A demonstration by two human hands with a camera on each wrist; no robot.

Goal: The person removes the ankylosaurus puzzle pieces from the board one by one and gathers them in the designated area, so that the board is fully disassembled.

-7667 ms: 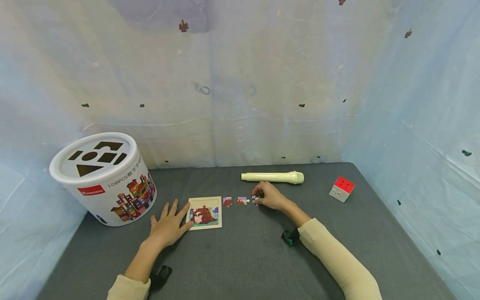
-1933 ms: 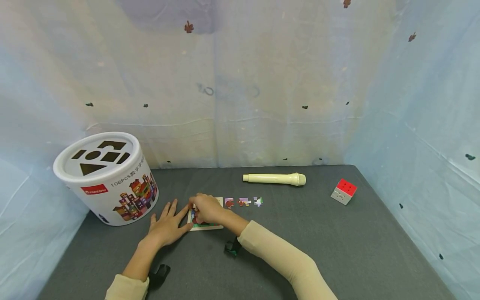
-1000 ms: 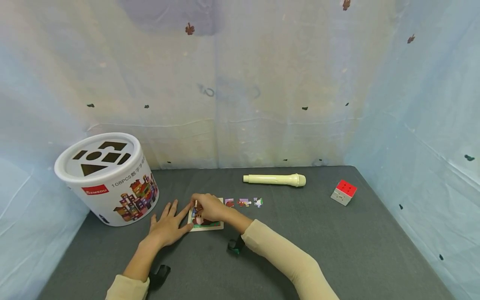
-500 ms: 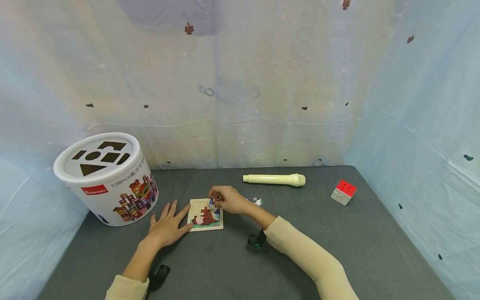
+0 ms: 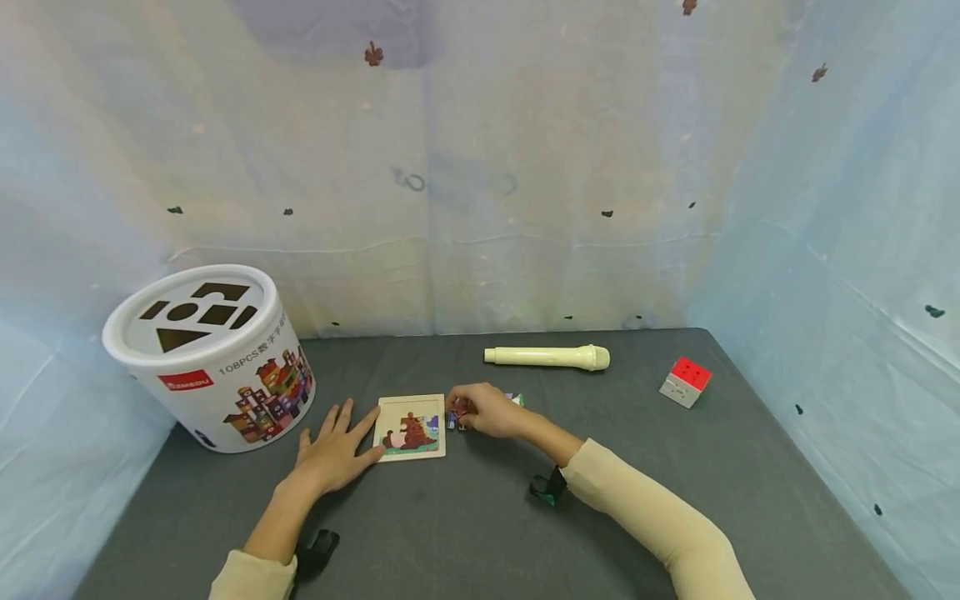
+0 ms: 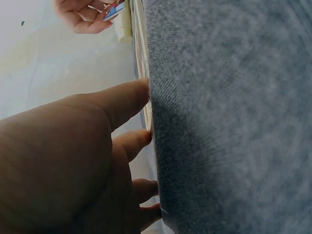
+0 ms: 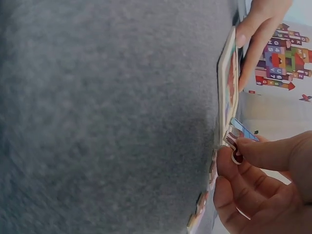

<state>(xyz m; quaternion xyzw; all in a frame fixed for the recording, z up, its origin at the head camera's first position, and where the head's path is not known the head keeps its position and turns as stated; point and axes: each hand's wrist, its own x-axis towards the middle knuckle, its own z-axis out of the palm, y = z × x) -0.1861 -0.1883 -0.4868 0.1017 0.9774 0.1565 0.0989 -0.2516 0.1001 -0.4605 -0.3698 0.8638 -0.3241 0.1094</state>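
Observation:
Fingers spread, my left hand [image 5: 333, 458] lies on the table at the left side of a square wooden jigsaw puzzle [image 5: 408, 429], its thumb and a fingertip at the frame's edge. A red spiky animal fills the lower part of the puzzle; bare pale wood shows above and at the left. Just right of the frame, my right hand [image 5: 487, 410] pinches a blue and brown puzzle piece [image 7: 234, 142] between thumb and fingers, held tilted. Behind that hand, another puzzle piece [image 5: 516, 399] peeks out. Loose pieces [image 7: 199, 212] lie in a row on the table in the right wrist view.
A large white bucket [image 5: 217, 358] with shape holes in its lid stands at the left. Toward the back lies a cream toy microphone [image 5: 547, 357]. A red and white cube [image 5: 686, 382] sits at the right. Cloth walls border the grey table [image 5: 450, 533].
My right hand has lifted the blue and brown puzzle piece out of the puzzle's left part and carried it right, past the frame. My left hand has stayed in place.

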